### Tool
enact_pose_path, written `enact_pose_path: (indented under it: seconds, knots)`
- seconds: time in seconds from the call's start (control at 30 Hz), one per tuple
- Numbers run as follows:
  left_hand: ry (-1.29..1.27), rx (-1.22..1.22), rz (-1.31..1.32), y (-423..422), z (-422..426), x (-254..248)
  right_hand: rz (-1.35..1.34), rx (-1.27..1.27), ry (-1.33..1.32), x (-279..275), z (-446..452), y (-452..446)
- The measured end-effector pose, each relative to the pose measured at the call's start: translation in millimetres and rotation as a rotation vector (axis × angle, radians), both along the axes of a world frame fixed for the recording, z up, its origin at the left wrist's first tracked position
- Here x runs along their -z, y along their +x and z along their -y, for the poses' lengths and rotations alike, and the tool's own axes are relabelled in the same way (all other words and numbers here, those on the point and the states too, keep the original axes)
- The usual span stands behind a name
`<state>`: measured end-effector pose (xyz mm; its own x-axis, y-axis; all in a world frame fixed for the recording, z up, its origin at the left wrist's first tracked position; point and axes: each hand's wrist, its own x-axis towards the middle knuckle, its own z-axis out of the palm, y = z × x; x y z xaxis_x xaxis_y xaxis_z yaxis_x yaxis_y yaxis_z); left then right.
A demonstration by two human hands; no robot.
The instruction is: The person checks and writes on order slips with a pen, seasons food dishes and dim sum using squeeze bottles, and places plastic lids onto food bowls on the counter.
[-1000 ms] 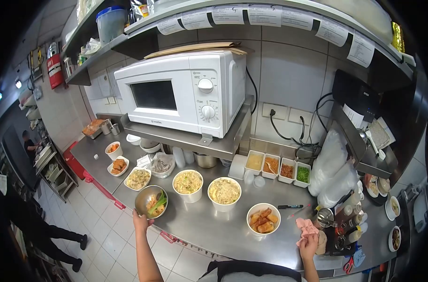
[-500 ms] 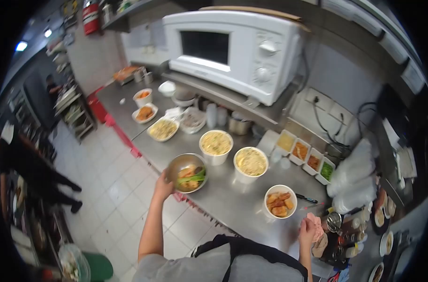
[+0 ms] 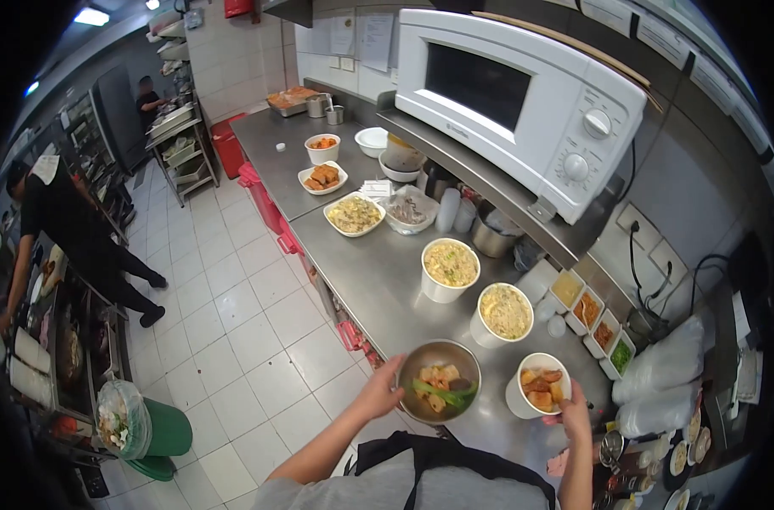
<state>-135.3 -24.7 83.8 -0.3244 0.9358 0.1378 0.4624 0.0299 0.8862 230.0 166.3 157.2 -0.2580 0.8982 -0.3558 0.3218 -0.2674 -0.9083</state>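
Grips left rim of round silver-coloured metal bowl (image 3: 445, 352) with left hand (image 3: 380, 393), fingers closed on its edge. Contains green stalks and pale orange pieces. Clasps right side of round white paper bowl (image 3: 519, 403) of browned chunks with right hand (image 3: 574, 413); cannot tell whether lifted from grey metal counter (image 3: 361, 270). Shows two tall white paper tubs (image 3: 489, 330) of yellow grainy food beyond both grips.

Steel-grey is shining from the bowl (image 3: 457, 355) at five o'clock, bright green leaves (image 3: 443, 393) cutting across yellowish pieces (image 3: 438, 375)! At four, the white tub (image 3: 516, 398) is flaunting orange-brown chunks (image 3: 543, 396). The microwave (image 3: 537, 123) is gleaming white at one, its window (image 3: 478, 85) showing black. Eight o'clock: the bin (image 3: 169, 429) is flashing green, floor tiles (image 3: 234, 314) running a pale grid.
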Motion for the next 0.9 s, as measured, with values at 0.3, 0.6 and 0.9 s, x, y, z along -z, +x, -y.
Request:
enact_pose_path:
  seconds: [0.3,0.6,0.9]
  knots:
    - [-0.062,0.049,0.269,36,-2,-3,-0.249,-0.489,0.019,-93,-19,-180]
    - [-0.052,0.102,0.604,47,-2,-12,-0.181,-0.576,-0.284,25,-13,-378]
    - [-0.083,0.120,0.431,49,-9,-6,-0.555,-0.807,-0.309,-11,-10,-270]
